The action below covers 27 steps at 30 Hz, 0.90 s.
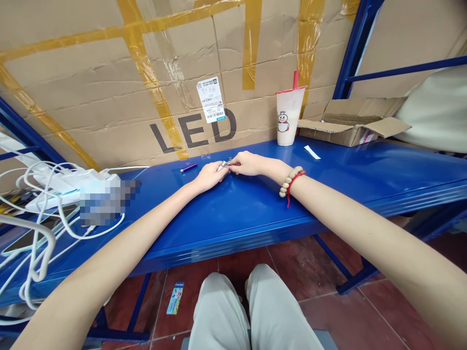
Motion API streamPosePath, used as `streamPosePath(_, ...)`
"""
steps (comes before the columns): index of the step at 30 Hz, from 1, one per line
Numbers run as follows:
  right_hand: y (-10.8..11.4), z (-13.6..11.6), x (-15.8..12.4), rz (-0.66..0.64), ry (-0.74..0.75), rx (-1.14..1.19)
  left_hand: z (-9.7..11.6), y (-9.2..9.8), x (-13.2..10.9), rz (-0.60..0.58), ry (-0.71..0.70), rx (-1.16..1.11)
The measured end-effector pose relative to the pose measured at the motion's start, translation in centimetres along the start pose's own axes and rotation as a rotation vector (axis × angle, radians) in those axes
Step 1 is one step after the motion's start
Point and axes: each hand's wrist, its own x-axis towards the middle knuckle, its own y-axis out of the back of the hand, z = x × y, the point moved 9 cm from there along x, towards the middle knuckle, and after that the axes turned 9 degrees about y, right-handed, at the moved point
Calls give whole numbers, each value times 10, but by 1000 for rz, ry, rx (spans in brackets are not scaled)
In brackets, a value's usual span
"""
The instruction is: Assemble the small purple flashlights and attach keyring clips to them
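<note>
From the head camera, looking down, both arms reach out over a long shiny blue metal shelf (255,214). The left hand (209,176) and the right hand (248,164) meet near the back of the shelf, in the middle of the picture. Between them is a small shiny silver metal piece (223,166). It sits just above the blue top, and the fingertips of both hands are bunched close and pinch it from each side. It is so tiny and so covered by fingers that its shape cannot be made out. A bracelet of pale round beads with a red string (292,181) goes round the right wrist. Just left of the left hand lies a short purple stick with a silver tip (188,168); what it is cannot be told. Behind the hands stands a big brown cardboard sheet with yellow tape (109,97), and it says "LED" in big dark letters. A white paper label with a barcode (210,99) is stuck on it, but its small print is too little to read. A tall white drink cup with a red lid and red straw (288,116) shows a little snowman drawing. Beside it is an open brown cardboard box (350,124), and a small white paper strip (312,152) lies in front. At the left, tangled white cables (44,214) are cut off by the edge, and one spot there is blurred.
</note>
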Motion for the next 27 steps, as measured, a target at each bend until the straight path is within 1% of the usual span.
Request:
streamPosePath(4,0,1,1,12,17,-7,3,0,-1,1,-22,-2)
streamPosePath(9,-2,5,3,16,30,4,2,1,-1,-2,-3,-9)
streamPosePath(19,1,-1,0,-15,-30,-26,2,0,-1,1,13,22)
streamPosePath(27,-6,14,6,-25,-32,7,5,0,-1,7,-4,50)
